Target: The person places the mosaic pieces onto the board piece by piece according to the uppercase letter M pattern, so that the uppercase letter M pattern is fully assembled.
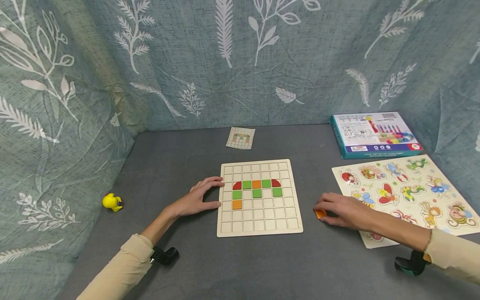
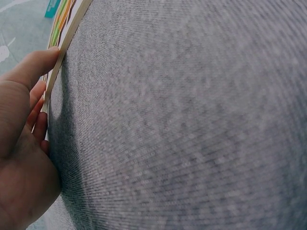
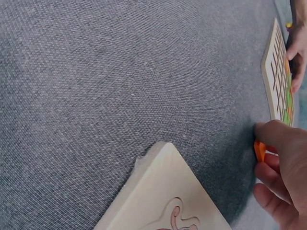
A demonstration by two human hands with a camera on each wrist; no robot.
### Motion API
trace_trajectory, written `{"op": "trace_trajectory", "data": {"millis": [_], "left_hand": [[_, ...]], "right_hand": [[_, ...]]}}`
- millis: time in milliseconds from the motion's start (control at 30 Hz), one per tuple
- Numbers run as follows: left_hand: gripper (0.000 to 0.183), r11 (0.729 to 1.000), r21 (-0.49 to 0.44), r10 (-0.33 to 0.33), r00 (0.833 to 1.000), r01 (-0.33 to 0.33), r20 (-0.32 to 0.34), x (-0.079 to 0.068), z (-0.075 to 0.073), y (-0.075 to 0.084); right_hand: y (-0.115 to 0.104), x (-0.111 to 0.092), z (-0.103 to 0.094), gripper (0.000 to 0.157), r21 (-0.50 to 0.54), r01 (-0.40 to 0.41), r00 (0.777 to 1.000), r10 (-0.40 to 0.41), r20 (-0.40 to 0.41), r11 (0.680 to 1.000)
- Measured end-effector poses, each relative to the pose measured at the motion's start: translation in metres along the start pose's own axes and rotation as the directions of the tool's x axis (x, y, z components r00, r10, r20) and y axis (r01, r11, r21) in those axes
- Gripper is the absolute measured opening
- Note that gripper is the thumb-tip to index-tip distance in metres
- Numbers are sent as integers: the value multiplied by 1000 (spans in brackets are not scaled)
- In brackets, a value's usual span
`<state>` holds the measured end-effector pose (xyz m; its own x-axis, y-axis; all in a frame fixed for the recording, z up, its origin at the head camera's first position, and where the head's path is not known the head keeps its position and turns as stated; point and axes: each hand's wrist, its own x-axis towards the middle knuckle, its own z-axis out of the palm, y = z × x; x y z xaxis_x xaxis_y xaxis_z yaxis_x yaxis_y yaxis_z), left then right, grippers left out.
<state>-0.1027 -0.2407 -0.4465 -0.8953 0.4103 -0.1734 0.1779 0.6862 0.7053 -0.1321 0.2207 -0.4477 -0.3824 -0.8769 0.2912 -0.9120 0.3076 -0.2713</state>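
A wooden grid board [image 1: 258, 216] lies mid-table, with green and orange square tiles and two red rounded tiles in its cells. My left hand [image 1: 196, 198] rests at its left edge, thumb and fingertips touching the rim; the left wrist view shows the thumb [image 2: 41, 64] right on that rim. Off the board's right side, my right hand [image 1: 343, 209] pinches an orange tile [image 1: 320, 213] close over the table. In the right wrist view this orange tile [image 3: 259, 151] sits between thumb and fingers, partly covered by them.
Under and beside the right forearm lies an insect puzzle board [image 1: 386, 187]. Behind it is a boxed bead set [image 1: 375, 133]. A small pattern card [image 1: 240, 138] lies beyond the grid board, and a yellow toy duck [image 1: 111, 202] is at the far left.
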Motion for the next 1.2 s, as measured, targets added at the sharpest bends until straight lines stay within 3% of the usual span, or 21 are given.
{"op": "trace_trajectory", "data": {"millis": [433,667,967,1200], "left_hand": [[61,1000,5,-12,1000,12,-2,0,2,-1],[61,1000,6,-19,1000,20,-8,1,1,-1],[60,1000,13,-23,1000,23,-7,1,1,-1],[60,1000,11,-13,1000,13,-7,1,2,-1]], "right_hand": [[-3,4,5,30,-7,-15,998,15,-58,1000],[-5,15,8,33,4,-2,996,2,-92,1000],[-10,28,10,31,4,-31,997,31,-68,1000],[-10,46,6,34,-23,-6,993,3,-122,1000]]}}
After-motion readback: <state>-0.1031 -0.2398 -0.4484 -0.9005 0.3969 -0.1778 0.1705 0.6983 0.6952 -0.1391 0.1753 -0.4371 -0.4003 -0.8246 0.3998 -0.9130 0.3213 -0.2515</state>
